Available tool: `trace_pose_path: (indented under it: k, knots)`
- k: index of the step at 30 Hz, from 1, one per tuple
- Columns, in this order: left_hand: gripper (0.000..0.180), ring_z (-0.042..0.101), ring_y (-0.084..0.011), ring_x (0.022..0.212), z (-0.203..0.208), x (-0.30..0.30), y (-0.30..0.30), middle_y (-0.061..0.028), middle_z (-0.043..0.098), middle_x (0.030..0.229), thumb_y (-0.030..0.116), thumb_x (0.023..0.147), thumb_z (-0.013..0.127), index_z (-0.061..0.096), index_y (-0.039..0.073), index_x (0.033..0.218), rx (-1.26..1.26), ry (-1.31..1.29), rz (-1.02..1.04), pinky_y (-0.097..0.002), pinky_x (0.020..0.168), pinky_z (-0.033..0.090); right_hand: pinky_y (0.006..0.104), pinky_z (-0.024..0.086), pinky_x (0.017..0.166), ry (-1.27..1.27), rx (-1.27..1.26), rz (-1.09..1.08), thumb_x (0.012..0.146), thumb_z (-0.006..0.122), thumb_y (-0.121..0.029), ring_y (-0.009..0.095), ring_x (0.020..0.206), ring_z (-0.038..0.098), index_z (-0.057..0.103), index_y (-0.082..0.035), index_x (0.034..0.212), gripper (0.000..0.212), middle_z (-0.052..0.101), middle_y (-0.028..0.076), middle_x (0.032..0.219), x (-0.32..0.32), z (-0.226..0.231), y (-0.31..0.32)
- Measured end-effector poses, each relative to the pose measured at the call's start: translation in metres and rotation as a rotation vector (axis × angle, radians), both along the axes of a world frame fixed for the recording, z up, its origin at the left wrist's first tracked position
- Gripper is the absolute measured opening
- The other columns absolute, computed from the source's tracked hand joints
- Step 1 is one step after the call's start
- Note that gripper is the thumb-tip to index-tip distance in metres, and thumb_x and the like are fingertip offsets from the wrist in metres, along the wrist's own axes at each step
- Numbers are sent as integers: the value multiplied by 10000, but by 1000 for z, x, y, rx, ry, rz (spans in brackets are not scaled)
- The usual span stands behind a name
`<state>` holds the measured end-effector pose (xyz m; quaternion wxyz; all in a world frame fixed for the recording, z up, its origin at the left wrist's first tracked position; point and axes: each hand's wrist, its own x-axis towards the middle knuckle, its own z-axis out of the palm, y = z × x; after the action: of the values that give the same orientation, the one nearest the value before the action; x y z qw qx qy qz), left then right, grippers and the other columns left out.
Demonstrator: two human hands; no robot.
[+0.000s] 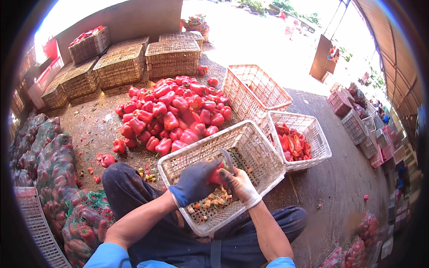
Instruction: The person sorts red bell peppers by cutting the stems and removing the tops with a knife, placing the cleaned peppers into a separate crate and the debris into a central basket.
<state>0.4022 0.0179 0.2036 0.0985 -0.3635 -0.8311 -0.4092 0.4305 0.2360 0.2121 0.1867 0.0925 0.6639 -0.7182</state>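
My left hand (195, 181), in a dark blue glove, is wrapped around a red bell pepper (216, 176) over a white plastic basket (264, 147) resting on my lap. My right hand (240, 184), in a dirty white glove, grips a small curved knife (227, 160) whose blade arcs over the top of the pepper. Pepper cores and scraps (210, 201) lie in the near corner of the basket. A big pile of whole red peppers (172, 114) sits on the ground just beyond it.
A second white basket (313, 129) to the right holds cut pepper pieces; another (254, 89) lies tilted behind. Woven crates (172, 56) line the back wall. Net sacks of peppers (56, 172) stack at my left. More crates (357, 125) stand far right.
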Motion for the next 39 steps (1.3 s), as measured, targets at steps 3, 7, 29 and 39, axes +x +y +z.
trace_pose_path:
  k: [3, 7, 29, 39]
  knots:
    - [862, 723, -456, 1110, -3, 0, -3, -233, 729, 1229, 197, 773, 925, 538, 70, 1531, -79, -71, -3, -512, 933, 589, 225, 391, 446, -121, -66, 33, 900, 876, -592, 59, 532, 560, 703, -93, 1137, 579, 647, -25, 737, -4, -8, 2]
    - [939, 707, -468, 1174, -23, -4, 3, -244, 716, 1297, 269, 807, 924, 456, 79, 1599, 25, -101, 16, -515, 968, 581, 215, 403, 504, -121, -229, 16, 928, 881, -523, 42, 584, 572, 723, -102, 1146, 500, 658, -45, 775, 0, -15, -1]
    - [263, 726, -466, 981, -35, -8, 1, -222, 761, 1003, 247, 931, 754, 714, 142, 1169, -82, -339, 92, -529, 820, 579, 345, 575, 735, 506, 337, -101, 853, 969, -294, 148, 753, 722, 792, 4, 1043, 395, 786, 89, 840, -7, -23, -9]
    - [510, 748, -399, 1088, -36, -17, -11, -196, 780, 1113, 292, 834, 826, 693, 106, 1290, -128, -632, 200, -460, 965, 581, 284, 424, 386, -14, -375, -113, 987, 683, -707, 116, 560, 594, 650, -76, 1321, 714, 636, 15, 799, -4, -19, 24]
